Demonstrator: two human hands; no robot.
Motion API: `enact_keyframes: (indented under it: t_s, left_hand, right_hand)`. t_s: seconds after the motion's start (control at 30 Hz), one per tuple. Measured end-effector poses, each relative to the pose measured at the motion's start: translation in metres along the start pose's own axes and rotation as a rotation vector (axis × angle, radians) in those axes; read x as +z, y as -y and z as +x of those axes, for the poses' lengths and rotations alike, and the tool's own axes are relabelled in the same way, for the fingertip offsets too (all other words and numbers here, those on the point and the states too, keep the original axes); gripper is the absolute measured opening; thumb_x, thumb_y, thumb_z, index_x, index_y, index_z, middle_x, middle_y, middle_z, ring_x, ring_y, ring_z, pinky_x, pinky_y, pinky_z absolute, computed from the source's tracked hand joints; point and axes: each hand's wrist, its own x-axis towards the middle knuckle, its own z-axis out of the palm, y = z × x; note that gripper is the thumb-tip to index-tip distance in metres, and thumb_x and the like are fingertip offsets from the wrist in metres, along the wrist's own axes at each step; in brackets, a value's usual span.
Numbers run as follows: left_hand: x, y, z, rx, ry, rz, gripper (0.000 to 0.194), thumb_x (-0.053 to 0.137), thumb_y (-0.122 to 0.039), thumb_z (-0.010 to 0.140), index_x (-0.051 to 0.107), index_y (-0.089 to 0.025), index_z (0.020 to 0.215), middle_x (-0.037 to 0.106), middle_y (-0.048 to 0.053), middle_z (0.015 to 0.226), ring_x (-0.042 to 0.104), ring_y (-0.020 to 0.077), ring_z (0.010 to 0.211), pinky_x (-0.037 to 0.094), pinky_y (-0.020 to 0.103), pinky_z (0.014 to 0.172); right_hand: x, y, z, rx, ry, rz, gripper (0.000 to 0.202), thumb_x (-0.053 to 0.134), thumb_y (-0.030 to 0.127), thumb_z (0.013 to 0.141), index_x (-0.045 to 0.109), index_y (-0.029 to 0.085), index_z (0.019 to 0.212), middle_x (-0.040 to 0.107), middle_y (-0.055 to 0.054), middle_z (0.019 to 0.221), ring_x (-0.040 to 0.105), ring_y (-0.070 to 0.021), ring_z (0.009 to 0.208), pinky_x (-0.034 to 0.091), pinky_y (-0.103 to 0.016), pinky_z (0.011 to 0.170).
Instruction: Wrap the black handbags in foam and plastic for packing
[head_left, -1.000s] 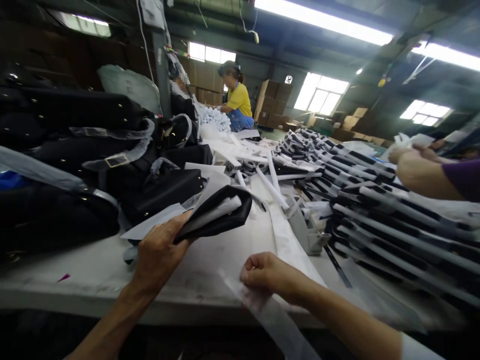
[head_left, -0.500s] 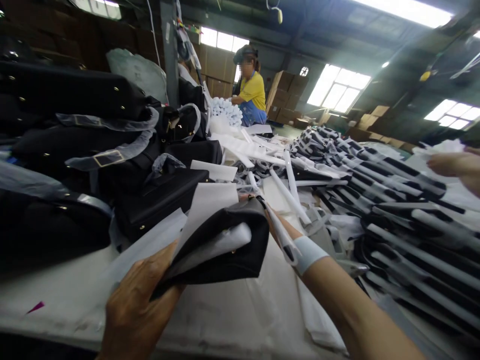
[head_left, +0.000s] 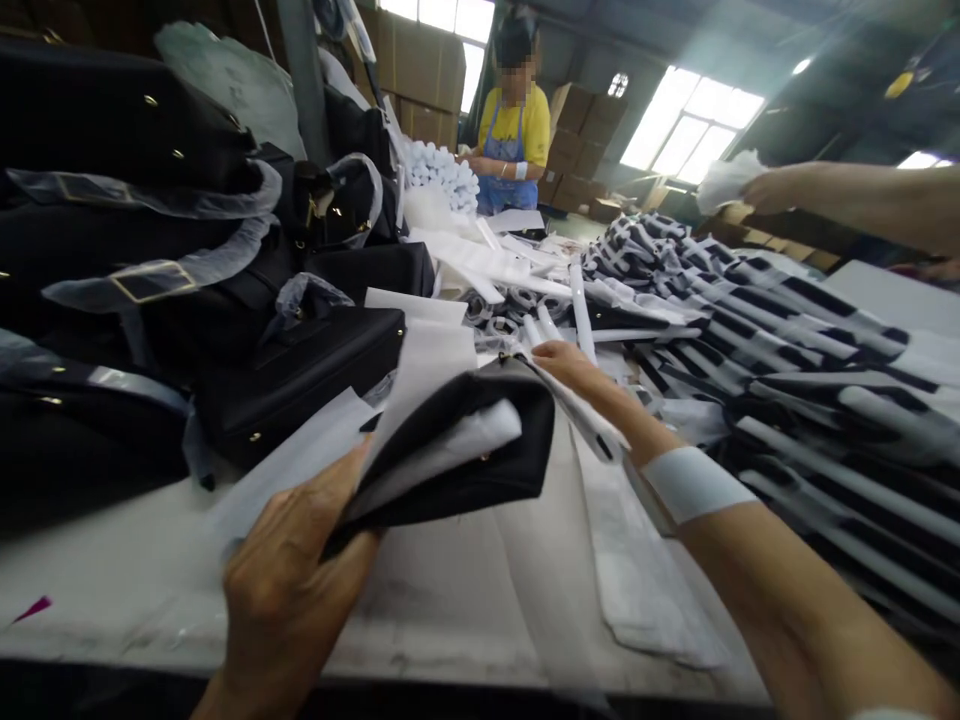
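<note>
Desk runs beneath both hands. Black bags heap left of the left fingers; wrapped pile, black and white, beyond and right of the right fingers. Held bag: mouth open toward wearer, just ahead of left hand, whose fingers clamp its near end along with paper. White roll inside. Right hand beyond bag, near wrapped strap; fingertips partly hidden, cannot tell if gripping.

Handling, judged: light, floppy, smooth, rather slippery; best pinched at the near end, roll kept in.

Versus half a second earlier: right hand, then behind bag, now shows past it.
</note>
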Motion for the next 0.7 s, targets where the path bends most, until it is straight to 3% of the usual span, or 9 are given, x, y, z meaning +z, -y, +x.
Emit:
enact_keyframes:
  t_s: [0.1,0.17,0.23,0.27,0.33,0.47,0.57,0.7]
  left_hand:
    - [-0.001,0.005,0.003,-0.071,-0.024,0.04,0.041,0.06,-0.033,0.092,0.055,-0.028,0.132,0.071,0.001,0.113,0.07,0.0234,0.091,0.055,0.036,0.083]
    - [-0.001,0.007,0.001,-0.081,-0.025,0.053,0.041,0.062,-0.034,0.091,0.055,-0.028,0.131,0.071,0.001,0.113,0.069,0.0229,0.089,0.055,0.035,0.082]
    - [-0.001,0.007,-0.001,-0.073,-0.004,0.063,0.041,0.062,-0.033,0.091,0.055,-0.028,0.131,0.071,0.001,0.115,0.069,0.0228,0.089,0.055,0.035,0.082]
    - [0.0,0.007,-0.002,-0.066,0.008,0.069,0.041,0.062,-0.031,0.091,0.054,-0.028,0.131,0.07,0.001,0.115,0.069,0.0228,0.09,0.055,0.035,0.083]
    - [0.001,0.005,-0.003,-0.046,0.017,0.087,0.04,0.063,-0.029,0.091,0.055,-0.027,0.13,0.071,0.002,0.116,0.07,0.023,0.092,0.054,0.034,0.084]
    - [0.004,0.001,-0.001,0.006,-0.03,0.088,0.04,0.065,-0.029,0.088,0.059,-0.023,0.127,0.073,0.006,0.112,0.071,0.0244,0.09,0.054,0.033,0.083]
    - [0.006,-0.003,0.003,0.021,-0.016,0.074,0.041,0.063,-0.028,0.089,0.056,-0.024,0.13,0.072,0.007,0.115,0.071,0.0256,0.095,0.052,0.035,0.086]
    - [0.004,-0.005,0.003,0.04,-0.027,0.084,0.042,0.062,-0.03,0.09,0.056,-0.025,0.131,0.072,0.006,0.115,0.07,0.0254,0.096,0.052,0.034,0.085]
  right_hand:
    - [-0.023,-0.019,-0.057,-0.016,0.014,-0.125,0.011,0.069,0.02,0.077,0.073,0.015,0.087,0.071,-0.006,0.08,0.068,-0.0244,0.082,0.052,-0.038,0.085]
    - [-0.021,-0.039,-0.109,-0.143,0.13,-0.242,0.019,0.067,0.029,0.081,0.074,0.021,0.097,0.074,-0.005,0.095,0.067,-0.026,0.096,0.049,-0.04,0.095]
    - [-0.004,-0.063,-0.16,-0.283,0.312,-0.364,0.035,0.064,0.034,0.086,0.069,0.023,0.118,0.068,-0.009,0.122,0.061,-0.0282,0.114,0.043,-0.043,0.105]
    - [0.007,-0.075,-0.181,-0.292,0.339,-0.422,0.047,0.068,0.033,0.082,0.063,0.021,0.127,0.062,-0.012,0.132,0.057,-0.0304,0.121,0.041,-0.045,0.108]
    - [0.032,-0.095,-0.21,-0.28,0.244,-0.52,0.067,0.075,0.022,0.072,0.054,0.014,0.136,0.057,-0.019,0.136,0.052,-0.035,0.125,0.042,-0.05,0.107]
    - [0.068,-0.107,-0.214,-0.287,0.057,-0.441,0.057,0.061,0.007,0.077,0.052,0.013,0.133,0.066,-0.014,0.11,0.062,-0.0266,0.103,0.051,-0.042,0.094]
    - [0.08,-0.094,-0.195,-0.244,0.093,-0.313,0.05,0.055,0.002,0.077,0.055,0.016,0.125,0.068,-0.007,0.095,0.065,-0.0195,0.087,0.052,-0.032,0.083]
    - [0.081,-0.078,-0.18,-0.198,0.182,-0.356,0.046,0.055,0.002,0.077,0.058,0.018,0.12,0.069,-0.003,0.085,0.065,-0.0176,0.078,0.049,-0.027,0.075]
